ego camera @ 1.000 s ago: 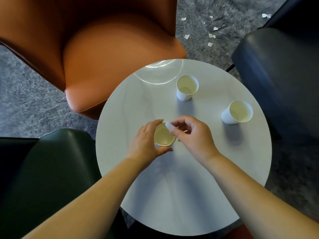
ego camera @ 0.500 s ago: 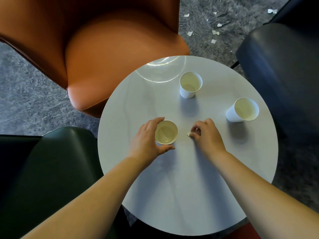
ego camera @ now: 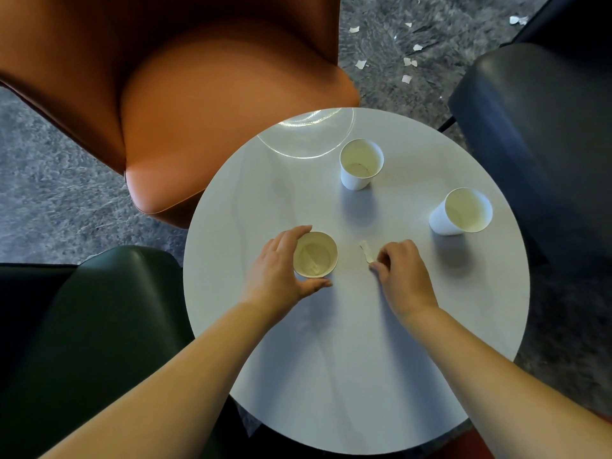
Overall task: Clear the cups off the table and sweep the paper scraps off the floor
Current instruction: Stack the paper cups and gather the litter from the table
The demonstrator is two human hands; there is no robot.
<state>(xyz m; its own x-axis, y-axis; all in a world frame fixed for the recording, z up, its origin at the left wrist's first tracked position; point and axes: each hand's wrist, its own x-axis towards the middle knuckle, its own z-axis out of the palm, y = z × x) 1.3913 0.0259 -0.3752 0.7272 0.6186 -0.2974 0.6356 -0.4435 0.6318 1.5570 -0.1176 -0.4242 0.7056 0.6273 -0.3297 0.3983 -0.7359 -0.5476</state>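
Paper cup (ego camera: 315, 255) sits in my left hand's (ego camera: 277, 272) curled grip; my right hand (ego camera: 402, 271) pinches a paper scrap (ego camera: 366, 252) on the table (ego camera: 347, 359).

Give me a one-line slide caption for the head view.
Left hand grips a paper cup while right hand pinches a paper scrap on the round table.

I can read no text, label, brand or number anywhere in my view. The three paper cups (ego camera: 361, 164) right of centre are plain white, and the round table (ego camera: 331, 359) bears no markings either.
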